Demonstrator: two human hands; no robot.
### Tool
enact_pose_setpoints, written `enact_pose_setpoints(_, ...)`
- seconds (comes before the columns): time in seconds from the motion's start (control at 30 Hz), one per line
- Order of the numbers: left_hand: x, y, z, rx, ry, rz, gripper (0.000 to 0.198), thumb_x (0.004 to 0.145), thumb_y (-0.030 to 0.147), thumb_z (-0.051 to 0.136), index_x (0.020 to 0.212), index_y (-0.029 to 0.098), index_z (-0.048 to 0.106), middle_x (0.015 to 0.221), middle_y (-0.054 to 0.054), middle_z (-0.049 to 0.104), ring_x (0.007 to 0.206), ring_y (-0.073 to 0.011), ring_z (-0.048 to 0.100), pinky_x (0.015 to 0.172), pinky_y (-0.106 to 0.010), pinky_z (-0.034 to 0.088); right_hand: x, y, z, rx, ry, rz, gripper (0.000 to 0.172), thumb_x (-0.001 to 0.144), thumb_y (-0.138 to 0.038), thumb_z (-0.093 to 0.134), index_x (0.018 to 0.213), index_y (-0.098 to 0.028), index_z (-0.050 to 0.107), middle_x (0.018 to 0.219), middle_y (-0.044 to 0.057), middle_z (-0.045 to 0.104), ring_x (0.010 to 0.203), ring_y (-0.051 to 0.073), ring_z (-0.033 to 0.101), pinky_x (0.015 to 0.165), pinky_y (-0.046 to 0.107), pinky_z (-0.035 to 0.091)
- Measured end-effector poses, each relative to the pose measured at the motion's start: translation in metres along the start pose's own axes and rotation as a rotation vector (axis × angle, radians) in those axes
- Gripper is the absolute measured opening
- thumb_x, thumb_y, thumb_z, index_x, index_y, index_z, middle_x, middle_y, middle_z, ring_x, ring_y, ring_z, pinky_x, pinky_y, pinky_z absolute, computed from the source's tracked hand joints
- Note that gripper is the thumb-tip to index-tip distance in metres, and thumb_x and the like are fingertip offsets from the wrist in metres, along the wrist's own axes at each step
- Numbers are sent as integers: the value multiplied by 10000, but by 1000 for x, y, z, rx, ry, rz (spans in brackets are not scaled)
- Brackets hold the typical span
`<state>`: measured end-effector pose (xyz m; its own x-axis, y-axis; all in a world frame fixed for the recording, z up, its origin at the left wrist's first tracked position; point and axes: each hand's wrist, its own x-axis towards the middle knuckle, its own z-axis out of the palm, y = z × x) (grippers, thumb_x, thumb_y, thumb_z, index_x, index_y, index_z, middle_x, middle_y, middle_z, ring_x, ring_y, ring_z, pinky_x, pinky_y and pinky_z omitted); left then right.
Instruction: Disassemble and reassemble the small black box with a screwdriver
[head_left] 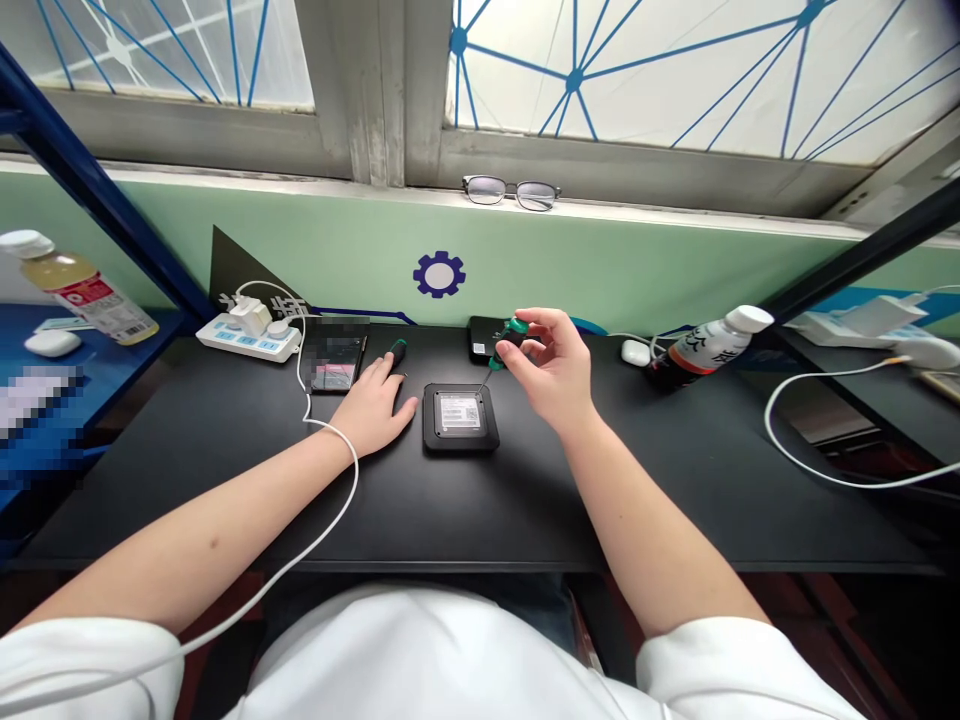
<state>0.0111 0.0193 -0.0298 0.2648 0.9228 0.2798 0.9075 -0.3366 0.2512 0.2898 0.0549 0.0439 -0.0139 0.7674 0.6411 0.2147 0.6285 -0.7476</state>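
Observation:
A small black square device (460, 418) with a white label lies flat on the black desk (480, 500). My right hand (551, 372) is closed on a green-handled screwdriver (509, 341), whose thin tip points down at the device's far right corner. My left hand (373, 405) rests flat on the desk just left of the device, fingers stretched out. A second green-and-black screwdriver (397, 351) lies past its fingertips. A phone (337, 364) lies to the left of that.
A white power strip (247, 335) with a charger sits at the back left, its white cable (330, 490) trailing over my left arm. A black box (484, 338), a white earbud case (635, 352) and a lying bottle (705, 348) sit behind. Glasses (512, 191) rest on the sill.

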Motion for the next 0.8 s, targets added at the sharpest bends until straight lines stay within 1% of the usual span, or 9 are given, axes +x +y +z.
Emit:
enact_pose_setpoints(0.1, 0, -5, 4, 28, 37, 27, 436, 1027, 383, 543, 1267, 69, 725, 1632, -283, 521, 1412, -416, 584, 1218, -616, 487, -4, 1, 1, -12, 18, -48, 300, 890, -370, 796, 1159, -304, 681, 1124, 49, 675, 985, 205, 650, 676, 328, 617)
enact_pose_setpoints(0.2, 0, -5, 6, 75, 56, 61, 416, 1014, 349, 550, 1227, 44, 737, 1596, -307, 544, 1345, -429, 600, 1196, -619, 497, -6, 2, 1, -13, 20, -60, 287, 896, -333, 780, 1166, -304, 687, 1116, 46, 676, 976, 198, 649, 670, 319, 616)
enact_pose_setpoints(0.3, -1, -4, 6, 103, 63, 64, 422, 1008, 346, 560, 1217, 26, 740, 1594, -322, 538, 1330, -441, 592, 1194, -625, 487, -7, 2, 2, -30, 20, -63, 279, 901, -316, 769, 1169, -301, 694, 1122, 49, 679, 964, 198, 647, 659, 318, 614)
enact_pose_setpoints(0.4, -1, -2, 6, 117, 58, 64, 444, 1016, 344, 548, 1246, 11, 730, 1598, -335, 528, 1329, -449, 582, 1188, -636, 479, -8, 2, 2, -36, 18, -78, 283, 903, -308, 772, 1176, -310, 697, 1130, 49, 680, 964, 200, 647, 650, 317, 615)
enact_pose_setpoints(0.5, -2, 0, 5, 151, 40, 72, 467, 1027, 334, 528, 1291, -3, 713, 1611, -336, 516, 1333, -443, 576, 1178, -618, 483, -8, 3, 1, -35, 14, -104, 289, 906, -308, 779, 1183, -313, 698, 1131, 50, 676, 959, 201, 649, 653, 325, 623)
enact_pose_setpoints(0.63, -2, 5, 3, 211, 17, 69, 499, 1040, 335, 503, 1308, -35, 706, 1621, -358, 494, 1325, -445, 576, 1140, -599, 497, -8, 6, 0, -76, 7, -95, 289, 915, -328, 775, 1192, -312, 691, 1145, 58, 673, 970, 210, 658, 660, 342, 634)
enact_pose_setpoints(0.7, -3, 7, 1, 231, 11, 51, 495, 1053, 331, 480, 1309, -22, 715, 1629, -351, 493, 1317, -450, 581, 1092, -608, 509, -9, 8, 1, -79, -5, -100, 284, 918, -323, 771, 1191, -315, 693, 1149, 58, 674, 966, 209, 660, 660, 343, 635)
enact_pose_setpoints(0.8, -5, 10, -2, 248, 27, 37, 476, 1070, 316, 443, 1333, 36, 725, 1648, -311, 497, 1344, -456, 572, 1049, -629, 497, -10, 8, 3, -77, -30, -112, 304, 921, -312, 765, 1214, -320, 686, 1143, 56, 687, 947, 203, 669, 668, 344, 635)
